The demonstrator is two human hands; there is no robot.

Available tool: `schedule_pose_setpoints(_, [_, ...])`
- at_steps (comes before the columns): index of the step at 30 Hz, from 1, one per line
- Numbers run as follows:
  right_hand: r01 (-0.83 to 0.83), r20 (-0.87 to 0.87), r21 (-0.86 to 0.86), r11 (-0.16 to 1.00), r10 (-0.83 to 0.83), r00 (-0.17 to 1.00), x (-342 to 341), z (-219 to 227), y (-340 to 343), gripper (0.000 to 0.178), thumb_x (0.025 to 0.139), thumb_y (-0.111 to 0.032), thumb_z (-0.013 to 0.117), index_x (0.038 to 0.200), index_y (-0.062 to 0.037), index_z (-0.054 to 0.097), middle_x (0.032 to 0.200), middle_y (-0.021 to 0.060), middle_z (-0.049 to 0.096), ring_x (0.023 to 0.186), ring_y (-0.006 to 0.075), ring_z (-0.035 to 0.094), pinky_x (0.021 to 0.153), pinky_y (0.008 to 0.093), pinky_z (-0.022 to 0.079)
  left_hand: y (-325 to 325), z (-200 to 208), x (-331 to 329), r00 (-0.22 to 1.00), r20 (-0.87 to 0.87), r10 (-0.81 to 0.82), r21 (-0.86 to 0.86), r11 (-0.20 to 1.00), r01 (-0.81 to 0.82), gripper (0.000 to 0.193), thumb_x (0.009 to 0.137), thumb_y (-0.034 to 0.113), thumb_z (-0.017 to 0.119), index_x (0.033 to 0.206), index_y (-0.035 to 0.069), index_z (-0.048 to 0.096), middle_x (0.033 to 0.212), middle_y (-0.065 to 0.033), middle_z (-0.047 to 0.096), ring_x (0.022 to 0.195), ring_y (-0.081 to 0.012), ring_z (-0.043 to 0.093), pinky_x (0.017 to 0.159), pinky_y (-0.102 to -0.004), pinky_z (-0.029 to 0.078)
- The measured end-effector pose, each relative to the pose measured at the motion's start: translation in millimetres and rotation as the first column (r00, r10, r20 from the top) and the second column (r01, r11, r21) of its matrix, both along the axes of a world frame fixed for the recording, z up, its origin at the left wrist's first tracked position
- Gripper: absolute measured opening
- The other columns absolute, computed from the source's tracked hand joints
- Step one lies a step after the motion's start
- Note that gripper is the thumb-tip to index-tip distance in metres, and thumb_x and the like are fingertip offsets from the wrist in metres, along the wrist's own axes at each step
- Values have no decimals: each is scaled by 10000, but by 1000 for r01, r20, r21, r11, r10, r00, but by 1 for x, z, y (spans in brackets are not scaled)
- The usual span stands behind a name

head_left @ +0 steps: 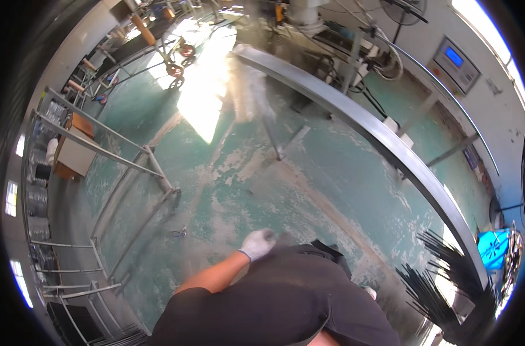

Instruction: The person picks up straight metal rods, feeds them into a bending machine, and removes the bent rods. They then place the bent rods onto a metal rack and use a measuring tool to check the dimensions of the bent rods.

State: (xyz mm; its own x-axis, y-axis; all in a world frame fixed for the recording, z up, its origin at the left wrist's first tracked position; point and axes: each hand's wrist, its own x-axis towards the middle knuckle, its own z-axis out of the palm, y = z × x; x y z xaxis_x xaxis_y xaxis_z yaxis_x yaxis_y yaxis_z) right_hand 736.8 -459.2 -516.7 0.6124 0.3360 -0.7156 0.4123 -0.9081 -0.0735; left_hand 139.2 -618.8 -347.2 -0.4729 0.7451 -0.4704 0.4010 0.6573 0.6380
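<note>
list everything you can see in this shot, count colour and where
floor: one, green paint worn to bare grey patches, fills the middle
long metal channel: one, grey steel, runs from top centre to lower right
thin rods: a bundle, black, lower right, ends fanned out
blue bin: one, blue, right edge beside the rods
metal rack frames: several, grey tube, along the left side
hand truck: one, red wheels, upper left in the sunlight
control panel: one, grey with a blue screen, on the right wall
fan: one, dark, top right
small box: one, white, on the floor behind the channel
left hand: white glove, bare forearm, low centre, holding nothing visible
right hand: not in view
</note>
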Motion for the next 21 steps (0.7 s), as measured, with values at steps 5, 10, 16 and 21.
schedule_pose_setpoints(5, [-313, -250, 53, 948, 316, 915, -206, 22, 56, 362, 921, -221, 770, 1207, -12, 702, 817, 131, 702, 622, 249, 654, 529, 409, 500, -1, 0, -119, 997, -20, 72, -38, 997, -73, 415, 909, 305, 687, 1222, 37, 746, 1151, -227, 763, 1103, -400, 729, 974, -473, 574])
schedule_pose_setpoints(10, [-462, -123, 202, 863, 491, 863, -335, 36, 138, 350, 917, -204, 775, 1196, -6, 703, 748, 97, 691, 556, 215, 630, 497, 390, 492, 63, 12, -220, 997, -38, 70, 322, 945, -54, 372, 909, 229, 701, 1224, 33, 729, 1171, -219, 754, 1084, -388, 733, 951, -453, 580])
schedule_pose_setpoints(16, [-638, -165, 82, 765, 642, 749, -506, -23, 217, 338, 937, -227, 752, 1157, 29, 736, 895, 164, 775, 683, 275, 724, 654, 423, 574, 96, 7, -362, 969, -191, -154, 285, 936, 205, 335, 917, 208, 704, 1216, 56, 715, 1118, -190, 752, 1065, -404, 710, 946, -479, 569])
schedule_pose_setpoints(21, [-860, -289, 120, 495, 846, 447, -745, -43, 217, 522, 881, -291, 797, 1283, 33, 722, 1269, 210, 758, 1186, 337, 726, 1016, 421, 546, 77, 34, -502, 945, -162, -284, -130, 956, 265, 356, 926, 259, 659, 1234, 97, 733, 1155, -195, 753, 1095, -414, 703, 972, -500, 562])
